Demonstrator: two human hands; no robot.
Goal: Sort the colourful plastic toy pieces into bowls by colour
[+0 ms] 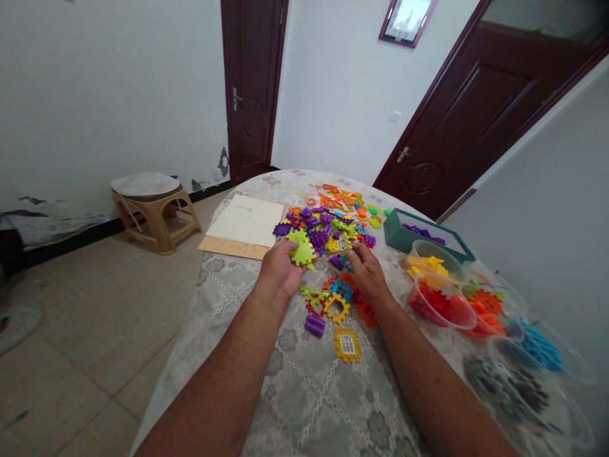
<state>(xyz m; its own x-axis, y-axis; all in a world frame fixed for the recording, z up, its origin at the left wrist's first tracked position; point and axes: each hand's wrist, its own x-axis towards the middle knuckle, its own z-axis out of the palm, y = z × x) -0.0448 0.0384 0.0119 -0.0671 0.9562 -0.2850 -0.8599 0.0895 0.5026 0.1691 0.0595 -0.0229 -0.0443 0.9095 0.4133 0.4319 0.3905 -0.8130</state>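
My left hand (284,266) is closed around yellow-green toothed building blocks (301,249), with the thumb lying on top of them. My right hand (367,271) pinches the edge of a lime window block (342,244) that has a white lattice. Beyond both hands rises a mixed pile of blocks, with many purple blocks (320,238) in it. Closer to me, between my forearms, lie a yellow frame block (336,308), a blue window block (341,290), a purple block (314,325) and a yellow window block (347,345).
On the right stand clear tubs of sorted blocks, among them a tub of red blocks (440,304) and a tub of grey blocks (499,381). Behind them is a green box (391,230) with purple pieces. Paper sheets (245,219) lie at the left table edge. A stool (159,216) stands on the floor.
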